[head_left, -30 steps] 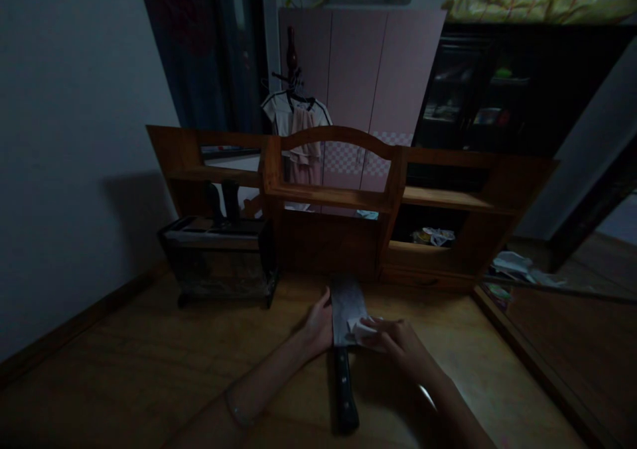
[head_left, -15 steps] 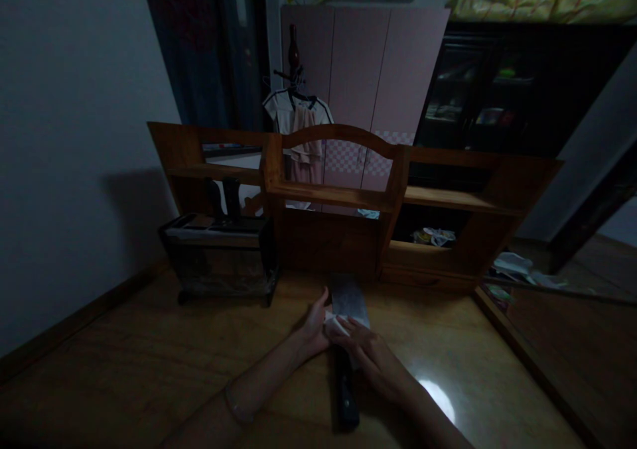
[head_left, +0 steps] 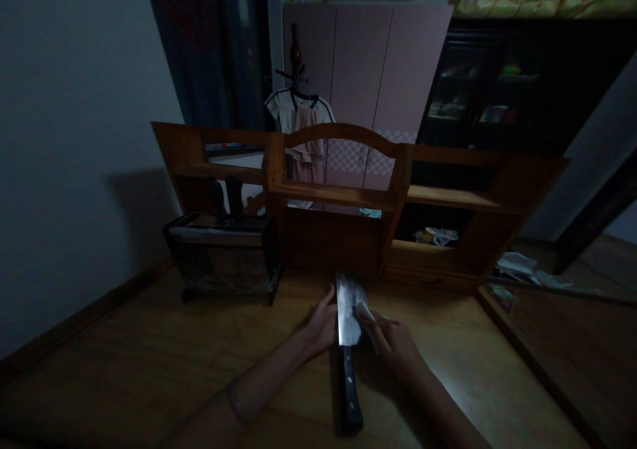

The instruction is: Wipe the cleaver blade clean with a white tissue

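Observation:
A cleaver with a wide steel blade [head_left: 347, 313] and a dark handle [head_left: 351, 390] rests on the wooden table [head_left: 149, 363], blade pointing away from me. My left hand [head_left: 322, 320] presses against the blade's left edge, fingers curled beside it. My right hand [head_left: 393, 343] pinches a small white tissue [head_left: 367, 316] against the blade's right side. The blade seems tipped up toward its left edge and catches light.
A dark knife block [head_left: 221, 253] with two handles sticking up stands at the back left. A wooden shelf unit [head_left: 358, 197] runs along the table's far edge. The table's right edge [head_left: 527, 363] drops off beside a lower surface with papers.
My right hand with the tissue went left across the blade, then back to its right side and farther up. The blade has tilted and now reflects light.

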{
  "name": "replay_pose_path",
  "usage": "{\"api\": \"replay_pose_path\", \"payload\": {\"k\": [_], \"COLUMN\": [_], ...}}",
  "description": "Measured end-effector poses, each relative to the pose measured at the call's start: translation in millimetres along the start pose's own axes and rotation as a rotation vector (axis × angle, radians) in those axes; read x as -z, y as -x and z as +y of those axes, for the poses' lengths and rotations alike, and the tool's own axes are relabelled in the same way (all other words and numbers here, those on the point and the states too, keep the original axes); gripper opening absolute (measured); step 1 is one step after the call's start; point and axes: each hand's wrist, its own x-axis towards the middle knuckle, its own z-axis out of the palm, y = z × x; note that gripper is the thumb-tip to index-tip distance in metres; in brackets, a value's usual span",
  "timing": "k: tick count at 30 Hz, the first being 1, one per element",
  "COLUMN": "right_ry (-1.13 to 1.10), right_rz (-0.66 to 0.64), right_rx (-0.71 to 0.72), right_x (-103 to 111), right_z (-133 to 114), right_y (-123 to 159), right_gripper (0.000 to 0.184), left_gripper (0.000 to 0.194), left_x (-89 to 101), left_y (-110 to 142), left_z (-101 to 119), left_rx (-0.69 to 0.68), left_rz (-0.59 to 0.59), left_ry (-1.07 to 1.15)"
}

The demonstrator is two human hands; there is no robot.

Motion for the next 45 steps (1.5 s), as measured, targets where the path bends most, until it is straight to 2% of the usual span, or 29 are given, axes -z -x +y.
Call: {"api": "replay_pose_path", "payload": {"k": [3,6,8,11,14,19,25,28,32,34,39,41,45], "right_ry": [0.064,-0.021,-0.079,-0.073,-0.013,0.075,0.126,0.088,-0.045,-0.076,0.075,0.117,0.136], "right_rz": [0.048,0.106,0.052,-0.108,-0.153,-0.069,0.034,0.156,0.305,0.268,0.019,0.016,0.095], "right_rx": [-0.1,-0.037,0.045,0.149,0.195,0.124,0.011,-0.051,-0.076,-0.045,0.124,0.129,0.076], "right_x": [-3.5,-6.1,-7.6,-10.8,-14.3,-18.5,-24.8,-22.0,-11.3,-7.3,-7.7,-9.4,-11.2], "right_z": [6.2,0.2,-9.6,-23.7,-27.8,-11.4,17.5,19.7,8.7,0.7,-12.0,-11.3,-0.9], "right_y": [0.2,0.8,1.4,1.3,-0.4,-2.3,-3.8,-5.7,-6.6,-5.9,-5.3,-6.4,-9.2], "right_gripper": [0.048,0.047,0.045,0.048,0.051,0.054,0.053,0.055,0.058,0.057,0.053,0.054,0.057], "left_gripper": [0.083,0.078,0.072,0.067,0.063,0.08,0.09,0.087,0.084,0.082,0.076,0.074,0.075], "left_x": [-8.6,-14.0,-14.7,-13.5,-12.0,-8.3,-4.0,-7.1,-12.4,-13.3,-11.6,-10.7,-9.0], "left_y": [2.4,2.8,2.3,1.2,0.8,3.0,2.7,3.0,5.6,7.1,8.9,8.3,5.2], "left_z": [0.3,-1.3,-3.1,-5.4,-5.4,-1.5,-0.8,-1.5,-1.6,-1.4,-1.6,-2.2,-4.0], "left_rx": [0.01,0.017,0.016,-0.003,-0.035,0.044,0.112,0.112,0.119,0.132,0.16,0.158,0.137], "left_rz": [0.025,0.017,0.021,0.063,0.054,-0.102,-0.109,-0.119,-0.132,-0.134,-0.112,-0.09,-0.048], "left_ry": [-0.041,-0.049,-0.038,-0.01,0.029,0.01,-0.075,-0.091,-0.125,-0.153,-0.211,-0.229,-0.249]}}
